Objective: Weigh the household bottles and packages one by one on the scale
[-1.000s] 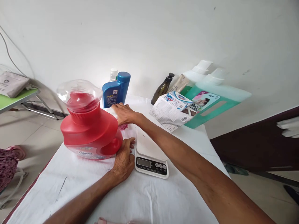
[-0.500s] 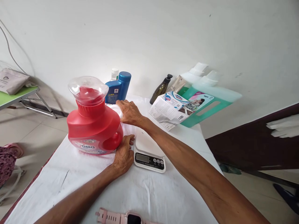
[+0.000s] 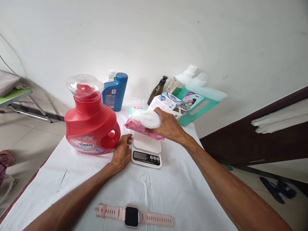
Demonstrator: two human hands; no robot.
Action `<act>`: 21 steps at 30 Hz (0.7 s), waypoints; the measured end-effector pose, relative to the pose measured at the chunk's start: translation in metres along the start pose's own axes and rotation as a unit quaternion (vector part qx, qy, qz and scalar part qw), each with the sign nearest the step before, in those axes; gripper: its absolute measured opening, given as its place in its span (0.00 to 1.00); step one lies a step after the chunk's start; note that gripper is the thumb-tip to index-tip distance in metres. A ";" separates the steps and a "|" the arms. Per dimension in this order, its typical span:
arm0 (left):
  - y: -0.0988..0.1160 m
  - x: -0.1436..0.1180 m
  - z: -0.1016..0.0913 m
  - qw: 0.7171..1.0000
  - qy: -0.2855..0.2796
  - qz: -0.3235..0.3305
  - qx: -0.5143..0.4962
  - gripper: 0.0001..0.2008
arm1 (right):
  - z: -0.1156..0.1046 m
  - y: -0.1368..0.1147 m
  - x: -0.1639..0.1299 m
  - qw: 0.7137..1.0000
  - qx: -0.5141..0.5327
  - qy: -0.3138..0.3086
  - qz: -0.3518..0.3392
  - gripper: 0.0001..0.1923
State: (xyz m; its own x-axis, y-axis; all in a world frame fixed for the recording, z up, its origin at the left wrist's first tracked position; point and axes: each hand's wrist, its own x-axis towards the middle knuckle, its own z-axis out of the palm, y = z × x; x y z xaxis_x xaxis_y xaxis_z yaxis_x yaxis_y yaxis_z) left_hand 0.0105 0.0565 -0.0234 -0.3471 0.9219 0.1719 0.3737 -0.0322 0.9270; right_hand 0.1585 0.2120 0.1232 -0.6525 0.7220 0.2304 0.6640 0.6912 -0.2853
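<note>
Right hand (image 3: 168, 126) has come up off the worktop (image 3: 154, 192) since a moment ago, when it lay flat behind the red jug (image 3: 90, 123); it now grips a pink pouch (image 3: 141, 123) with a white cap, fingers wrapped round the capped end; the pouch is lifted clear and held just above the scale (image 3: 146, 150), not resting on it; judged as the pick done, with the pouch now hanging over the pan. Pouch long axis runs roughly left-right, a bit down toward the right; the free pink end points left toward the jug, the white cap faces the camera. Left hand (image 3: 121, 154) has not moved; it lies flat on the worktop, fingers loose and holding nothing, between jug base and scale, touching or nearly touching the jug. Scale display is too small to read. Blue bottle (image 3: 115, 91) stands behind the jug; pink watch (image 3: 132, 216) lies near the front edge.
</note>
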 end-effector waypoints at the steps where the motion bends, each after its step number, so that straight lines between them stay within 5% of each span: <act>1: 0.001 0.000 0.000 1.000 -0.003 -0.006 0.001 0.37 | -0.001 0.003 -0.007 1.000 0.009 -0.008 0.008 0.28; 15: 0.001 0.001 0.000 1.000 0.006 -0.019 0.000 0.36 | 0.002 0.032 -0.042 0.980 0.157 -0.060 0.102 0.35; 18: -0.001 0.001 0.001 1.000 0.015 -0.013 -0.005 0.35 | 0.005 0.042 -0.064 0.959 0.253 0.030 0.121 0.37; 21: 0.001 0.000 0.000 1.000 0.015 -0.008 -0.011 0.34 | 0.027 0.055 -0.099 0.905 0.327 0.218 0.161 0.26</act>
State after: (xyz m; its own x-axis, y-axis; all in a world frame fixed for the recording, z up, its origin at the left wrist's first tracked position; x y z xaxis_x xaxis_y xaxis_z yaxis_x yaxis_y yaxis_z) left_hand 0.0111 0.0565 -0.0230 -0.3785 0.9103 0.1675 0.3494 -0.0271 0.9366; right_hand 0.2499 0.1771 0.0599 -0.1618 0.9256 0.3421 0.3432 0.3778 -0.8599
